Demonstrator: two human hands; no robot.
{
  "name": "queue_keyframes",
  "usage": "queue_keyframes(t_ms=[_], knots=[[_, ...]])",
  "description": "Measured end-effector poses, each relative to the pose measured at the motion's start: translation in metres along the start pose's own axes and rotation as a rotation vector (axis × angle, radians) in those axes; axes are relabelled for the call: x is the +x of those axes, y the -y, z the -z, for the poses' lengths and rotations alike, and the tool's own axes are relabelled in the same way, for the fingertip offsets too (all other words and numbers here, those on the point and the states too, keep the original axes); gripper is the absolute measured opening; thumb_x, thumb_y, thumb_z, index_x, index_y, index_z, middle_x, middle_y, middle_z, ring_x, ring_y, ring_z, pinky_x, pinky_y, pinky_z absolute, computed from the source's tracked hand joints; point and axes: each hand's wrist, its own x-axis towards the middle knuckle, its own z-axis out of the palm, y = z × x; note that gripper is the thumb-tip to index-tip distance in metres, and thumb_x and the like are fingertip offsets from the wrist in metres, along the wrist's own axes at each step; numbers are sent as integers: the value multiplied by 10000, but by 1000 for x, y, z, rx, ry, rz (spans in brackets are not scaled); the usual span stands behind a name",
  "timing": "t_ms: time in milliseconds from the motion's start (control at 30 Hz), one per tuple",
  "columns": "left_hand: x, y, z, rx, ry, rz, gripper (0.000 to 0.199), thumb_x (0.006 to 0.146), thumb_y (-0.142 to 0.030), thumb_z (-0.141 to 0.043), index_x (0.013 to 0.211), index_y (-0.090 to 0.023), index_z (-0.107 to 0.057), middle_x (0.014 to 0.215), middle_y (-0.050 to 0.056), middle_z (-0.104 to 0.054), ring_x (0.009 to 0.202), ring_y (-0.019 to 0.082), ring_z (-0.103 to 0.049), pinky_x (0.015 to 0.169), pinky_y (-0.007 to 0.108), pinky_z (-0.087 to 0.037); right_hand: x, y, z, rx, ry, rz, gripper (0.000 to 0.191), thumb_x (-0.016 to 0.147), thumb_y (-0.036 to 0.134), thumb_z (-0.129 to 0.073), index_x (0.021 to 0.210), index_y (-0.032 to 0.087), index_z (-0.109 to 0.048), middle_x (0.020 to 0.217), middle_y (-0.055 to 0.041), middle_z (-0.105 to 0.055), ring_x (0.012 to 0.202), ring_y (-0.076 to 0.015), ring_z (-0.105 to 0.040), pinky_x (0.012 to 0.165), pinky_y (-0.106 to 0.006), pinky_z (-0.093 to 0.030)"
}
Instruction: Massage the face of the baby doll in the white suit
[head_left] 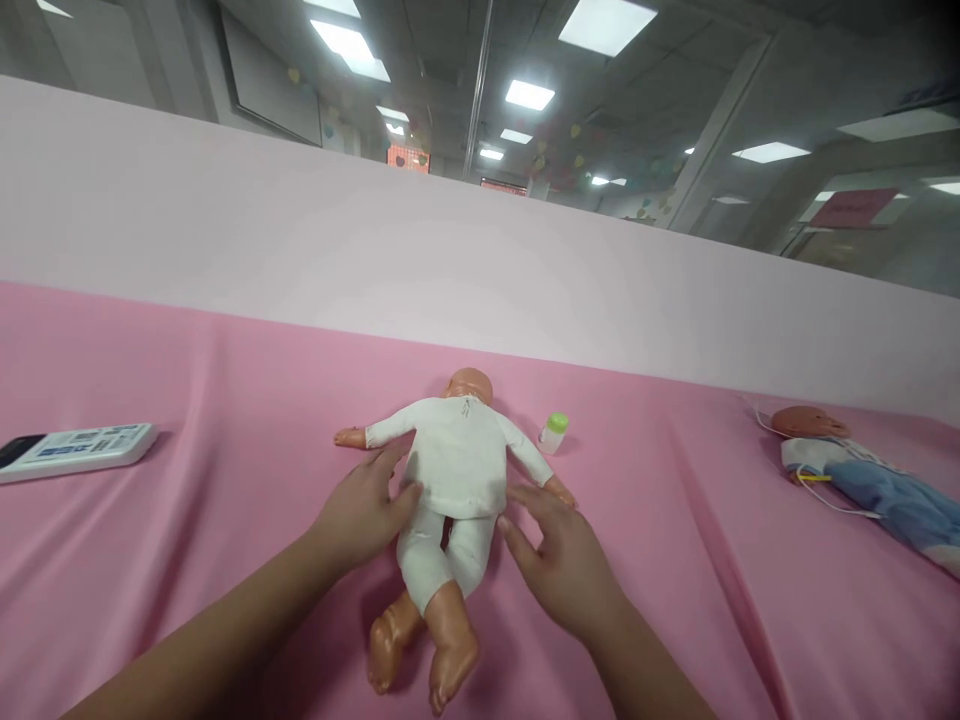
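Observation:
A baby doll (459, 460) with a white cloth body lies on a pink cloth, its head pointing away from me and its bare feet toward me. Its arms are spread to both sides, and its face is not visible. At the left side of its waist is my left hand (367, 508), fingers apart, touching the cloth body. My right hand (561, 556) is at the right hip, thumb and fingers spread, close against the body. Neither hand is gripping anything. Beside the doll's right-hand arm stands a small white bottle with a green cap (554, 432).
The pink cloth (285, 420) has several folds. A white device with a printed label (82, 448) lies at the left. On the far right is another doll in blue clothing (892, 495) with thin tubing. A low white wall (450, 270) with glass above runs along the back.

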Motion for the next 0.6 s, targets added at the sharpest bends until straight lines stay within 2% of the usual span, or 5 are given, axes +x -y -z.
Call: queue_keyframes(t_ms=[100, 233, 333, 400, 600], knots=[[-50, -21, 14, 17, 100, -244, 501, 947, -451, -589, 1410, -267, -642, 1442, 102, -653, 1327, 317, -619, 1102, 480, -539, -31, 11, -11, 46, 118, 115, 359, 950, 285, -609, 1287, 314, -731, 1310, -22, -741, 1214, -219, -683, 1100, -400, -546], [-87, -49, 17, 127, 352, -482, 713, 744, -449, -848, 1415, -318, -645, 1543, 68, -601, 1464, 361, -511, 1259, 557, -390, -45, 17, -37, 13, 244, 274, 542, 903, 162, -574, 1435, 234, -650, 1501, -52, -636, 1468, -243, -515, 1288, -441, -392], [-89, -50, 9, 196, 307, -494, 624, 760, -288, -802, 1371, -285, -676, 1490, 76, -651, 1425, 336, -565, 1274, 564, -375, -43, 19, -51, -6, 278, 302, 601, 940, 199, -569, 1540, 199, -539, 1591, -88, -544, 1569, -265, -376, 1328, -464, -323], [-87, -41, 6, 206, 227, -513, 575, 768, -195, -740, 1339, -251, -690, 1422, 86, -699, 1370, 294, -618, 1242, 494, -445, -41, 20, -52, -7, 267, 308, 544, 964, 255, -611, 1505, 227, -567, 1523, -92, -586, 1518, -275, -424, 1304, -464, -349], [-95, -12, 12, 219, 39, -614, 515, 850, -171, -686, 1357, -255, -670, 1343, 42, -750, 1241, 189, -708, 1074, 260, -579, -45, 15, -28, 54, 276, 250, 264, 861, 429, -818, 1023, 251, -708, 1269, -48, -643, 1290, -260, -553, 1153, -420, -461]])
